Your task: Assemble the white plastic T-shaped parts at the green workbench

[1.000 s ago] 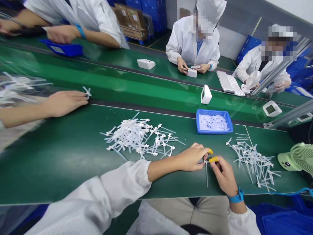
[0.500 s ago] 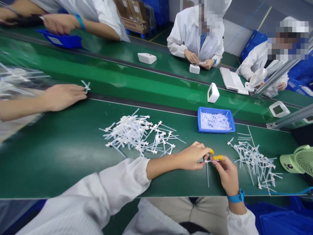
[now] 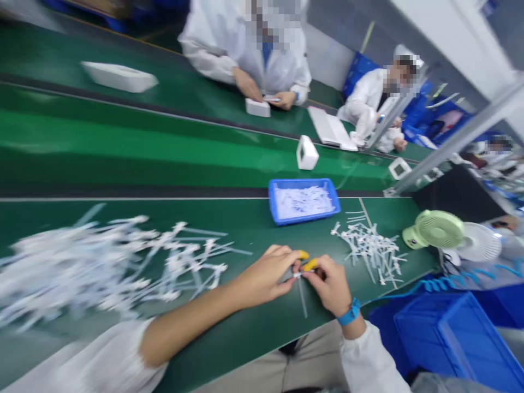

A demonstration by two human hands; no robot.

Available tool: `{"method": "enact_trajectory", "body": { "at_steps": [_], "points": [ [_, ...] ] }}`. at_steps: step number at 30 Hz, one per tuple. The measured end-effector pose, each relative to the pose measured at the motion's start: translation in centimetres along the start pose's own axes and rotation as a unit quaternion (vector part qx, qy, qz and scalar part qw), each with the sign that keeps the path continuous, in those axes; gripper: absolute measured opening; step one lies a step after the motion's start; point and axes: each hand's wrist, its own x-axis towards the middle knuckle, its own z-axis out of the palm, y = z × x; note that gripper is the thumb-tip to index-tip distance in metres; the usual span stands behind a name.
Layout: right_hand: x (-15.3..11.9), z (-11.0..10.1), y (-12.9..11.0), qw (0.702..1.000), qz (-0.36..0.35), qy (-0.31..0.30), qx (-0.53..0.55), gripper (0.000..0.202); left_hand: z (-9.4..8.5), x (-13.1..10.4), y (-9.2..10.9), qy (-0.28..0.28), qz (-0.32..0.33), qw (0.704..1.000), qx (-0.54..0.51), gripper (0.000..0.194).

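Observation:
My left hand (image 3: 270, 274) and my right hand (image 3: 331, 284) meet over the green bench, fingertips pinched together on one small white plastic piece. From it a thin translucent strip (image 3: 302, 299) hangs toward the bench's front edge. Yellow covers sit on a finger of each hand, and a blue band circles my right wrist. Left of my hands spreads a large, blurred pile of similar white strips with small fittings (image 3: 94, 265). A smaller pile of such strips (image 3: 374, 248) lies to the right. Beyond my hands stands a blue tray (image 3: 273, 210) holding many thin white strips.
A green fan (image 3: 440, 229) and a white fan (image 3: 478, 242) stand at right, near a coiled blue cord (image 3: 438, 283). Blue crates (image 3: 462, 338) sit below. A white device (image 3: 307, 153) rests on the conveyor (image 3: 184, 147). Co-workers (image 3: 245, 49) sit across it.
The view has swung right, so the bench and piles appear farther left. The co-worker's hand at far left has left view. Both my hands still pinch the same piece.

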Motion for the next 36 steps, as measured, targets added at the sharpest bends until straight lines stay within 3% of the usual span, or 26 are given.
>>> {"method": "enact_trajectory", "body": {
  "at_steps": [7, 16, 21, 27, 36],
  "points": [
    [0.3, 0.4, 0.0, 0.999, 0.043, 0.003, -0.002, 0.014, 0.7, 0.0, -2.1, 0.018, 0.022, 0.999, 0.019, 0.027],
    [0.1, 0.4, -0.4, 0.999, 0.021, 0.022, 0.036, 0.011, 0.0, 0.1, -0.5, -0.010, 0.000, 1.000, 0.026, 0.015],
    [-0.1, 0.2, -0.2, 0.999, 0.019, 0.019, 0.038, 0.012, -0.1, 0.1, 0.0, -0.026, -0.005, 1.000, 0.013, 0.025],
    [-0.2, 0.4, 0.3, 1.000, 0.009, 0.004, 0.016, 0.011, 0.0, 0.1, 0.1, -0.028, -0.015, 0.999, 0.006, 0.015],
    [-0.6, 0.6, 0.7, 0.999, 0.024, -0.020, 0.011, 0.008, -0.3, 0.2, 0.1, -0.033, -0.009, 0.999, -0.024, 0.023]
  ]
}}
